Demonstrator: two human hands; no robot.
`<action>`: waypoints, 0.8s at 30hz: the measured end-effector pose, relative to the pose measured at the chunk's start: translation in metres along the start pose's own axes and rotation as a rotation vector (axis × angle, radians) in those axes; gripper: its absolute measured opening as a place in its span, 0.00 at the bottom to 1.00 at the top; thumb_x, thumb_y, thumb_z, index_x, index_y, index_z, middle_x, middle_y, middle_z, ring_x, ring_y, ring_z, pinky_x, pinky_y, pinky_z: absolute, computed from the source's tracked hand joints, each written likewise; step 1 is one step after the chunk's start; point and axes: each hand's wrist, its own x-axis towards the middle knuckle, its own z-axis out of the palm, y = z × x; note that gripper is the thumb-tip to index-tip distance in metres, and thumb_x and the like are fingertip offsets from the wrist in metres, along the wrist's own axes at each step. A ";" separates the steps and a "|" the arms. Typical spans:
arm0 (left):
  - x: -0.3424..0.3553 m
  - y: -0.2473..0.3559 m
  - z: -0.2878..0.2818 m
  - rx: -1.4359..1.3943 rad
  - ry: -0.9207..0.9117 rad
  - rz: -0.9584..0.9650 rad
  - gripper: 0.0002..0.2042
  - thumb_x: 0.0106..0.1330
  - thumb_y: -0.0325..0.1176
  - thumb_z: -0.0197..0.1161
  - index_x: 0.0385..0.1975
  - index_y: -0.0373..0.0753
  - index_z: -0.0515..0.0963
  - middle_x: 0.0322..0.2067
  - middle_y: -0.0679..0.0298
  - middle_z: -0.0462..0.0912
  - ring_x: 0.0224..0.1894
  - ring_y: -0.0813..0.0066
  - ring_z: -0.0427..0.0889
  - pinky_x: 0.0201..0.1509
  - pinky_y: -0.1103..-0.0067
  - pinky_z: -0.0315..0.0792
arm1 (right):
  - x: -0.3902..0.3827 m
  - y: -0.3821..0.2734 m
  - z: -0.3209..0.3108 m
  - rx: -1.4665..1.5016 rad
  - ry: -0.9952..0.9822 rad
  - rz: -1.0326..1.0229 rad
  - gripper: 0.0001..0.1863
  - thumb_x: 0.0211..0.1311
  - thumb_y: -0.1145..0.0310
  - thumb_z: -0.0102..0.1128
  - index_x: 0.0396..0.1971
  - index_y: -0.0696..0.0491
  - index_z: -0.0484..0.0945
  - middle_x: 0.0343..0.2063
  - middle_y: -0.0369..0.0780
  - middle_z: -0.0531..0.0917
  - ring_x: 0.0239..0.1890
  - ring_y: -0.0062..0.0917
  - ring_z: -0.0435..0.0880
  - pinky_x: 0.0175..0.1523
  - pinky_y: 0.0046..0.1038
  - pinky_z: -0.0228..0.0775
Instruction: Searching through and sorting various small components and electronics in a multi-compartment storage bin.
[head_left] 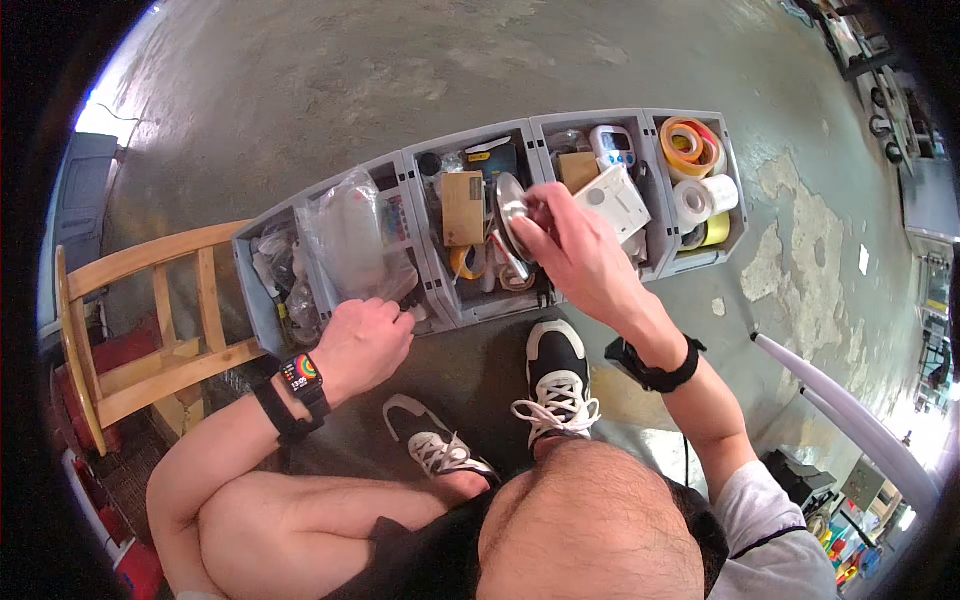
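My right hand (pixel 575 240) pinches a round, shiny metal disc (pixel 512 208) by its edge, tilted above the second bin from the left. What kind of disc it is, I cannot tell. Under it in that bin (pixel 440 285) lie a brown cardboard box (pixel 463 208), a roll of yellow tape (pixel 467 262) and a red-and-white tube (pixel 508 254). My left hand (pixel 365 345) is at the near edge of the leftmost bin, its fingers curled on the lower end of a clear plastic bag (pixel 352 235). The fingertips are partly hidden.
To the right, a bin holds a white-and-blue device (pixel 613 147) and a white plate-like part (pixel 614 203); the end bin holds several tape rolls (pixel 690 145). A wooden frame (pixel 160 290) stands left. My shoes (pixel 558 370) are close to the grey bins on the concrete floor (pixel 420 70).
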 end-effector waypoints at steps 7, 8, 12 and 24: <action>-0.007 0.001 -0.002 -0.018 0.017 -0.008 0.08 0.63 0.34 0.69 0.29 0.37 0.80 0.27 0.57 0.80 0.34 0.55 0.84 0.38 0.62 0.79 | 0.036 -0.013 0.014 0.005 0.000 -0.052 0.17 0.71 0.65 0.62 0.54 0.57 0.74 0.37 0.49 0.83 0.37 0.48 0.85 0.42 0.41 0.78; -0.009 0.001 -0.002 -0.028 0.013 -0.009 0.08 0.63 0.34 0.69 0.29 0.36 0.80 0.27 0.57 0.80 0.34 0.55 0.84 0.38 0.62 0.79 | 0.032 -0.015 0.016 0.005 -0.001 -0.061 0.17 0.71 0.65 0.62 0.54 0.57 0.74 0.37 0.49 0.83 0.37 0.48 0.85 0.42 0.41 0.78; -0.008 0.000 0.002 -0.047 0.011 -0.005 0.08 0.63 0.34 0.69 0.29 0.36 0.81 0.27 0.57 0.80 0.34 0.55 0.84 0.38 0.62 0.79 | 0.029 -0.017 0.018 0.002 -0.004 -0.083 0.18 0.71 0.65 0.63 0.54 0.57 0.74 0.37 0.49 0.83 0.37 0.47 0.86 0.41 0.41 0.79; 0.044 -0.001 -0.022 -0.010 0.166 0.097 0.07 0.61 0.32 0.69 0.31 0.37 0.80 0.31 0.58 0.79 0.37 0.58 0.83 0.37 0.64 0.77 | 0.036 -0.034 0.035 -0.026 -0.007 -0.151 0.19 0.70 0.65 0.64 0.55 0.57 0.74 0.37 0.48 0.83 0.37 0.46 0.86 0.40 0.41 0.79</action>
